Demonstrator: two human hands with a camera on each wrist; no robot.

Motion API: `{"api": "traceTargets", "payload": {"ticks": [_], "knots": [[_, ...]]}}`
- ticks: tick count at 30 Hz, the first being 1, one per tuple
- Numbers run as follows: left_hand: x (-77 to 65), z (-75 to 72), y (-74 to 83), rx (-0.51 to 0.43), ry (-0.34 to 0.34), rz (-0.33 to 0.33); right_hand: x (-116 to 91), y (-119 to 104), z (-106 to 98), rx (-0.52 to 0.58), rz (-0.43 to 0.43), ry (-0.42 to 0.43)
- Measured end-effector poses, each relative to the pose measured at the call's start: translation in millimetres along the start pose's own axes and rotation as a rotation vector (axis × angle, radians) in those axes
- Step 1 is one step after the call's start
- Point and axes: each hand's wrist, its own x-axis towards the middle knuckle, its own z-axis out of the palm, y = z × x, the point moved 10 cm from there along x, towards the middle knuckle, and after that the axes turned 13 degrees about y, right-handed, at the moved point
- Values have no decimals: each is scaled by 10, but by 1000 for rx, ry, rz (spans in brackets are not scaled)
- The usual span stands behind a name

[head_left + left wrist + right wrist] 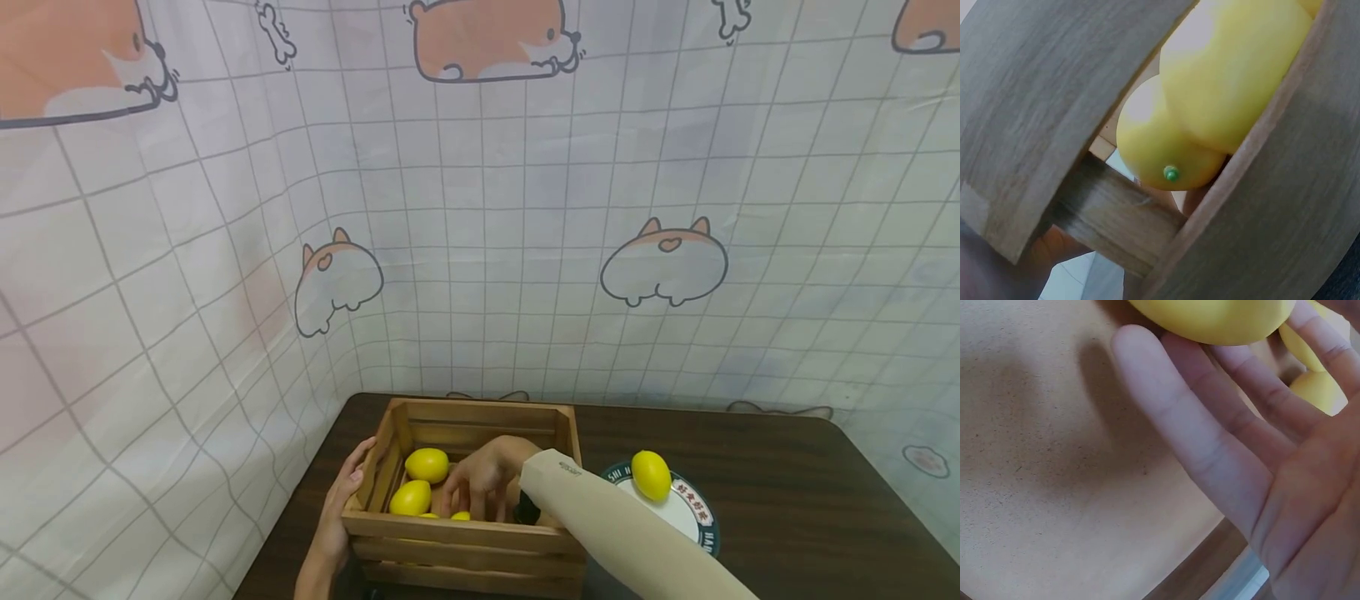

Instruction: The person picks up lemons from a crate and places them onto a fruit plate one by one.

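Note:
A slatted wooden crate [465, 546] holds several yellow lemons, among them one lemon [427, 465] at the back left and another [410, 498] in front of it. My left hand [335, 512] rests along the crate's left outer side, its fingers reaching toward the back; the left wrist view shows it partly hidden behind the corner. Inside the crate, my right hand [483, 481] reaches down. In the right wrist view its fingers [1179, 419] curve behind a lemon [1216, 319] and hold it; the thumb is mostly out of frame.
To the crate's right, a round plate [678, 517] with a dark patterned rim bears one lemon [651, 476]. The dark wooden table [787, 500] extends to the right. A gridded curtain [487, 250] with cartoon dogs hangs behind and at the left.

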Motion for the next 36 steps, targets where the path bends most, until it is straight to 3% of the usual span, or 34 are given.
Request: {"api": "traceTargets", "payload": {"ticks": [19, 30, 36], "knots": [[-2, -9, -17, 10, 7, 1, -3, 14, 76, -19, 32, -24], [1, -14, -13, 12, 7, 6, -4, -50, 57, -26, -35, -25], [-2, -19, -19, 9, 2, 10, -12, -32, 41, -23, -7, -8]]}}
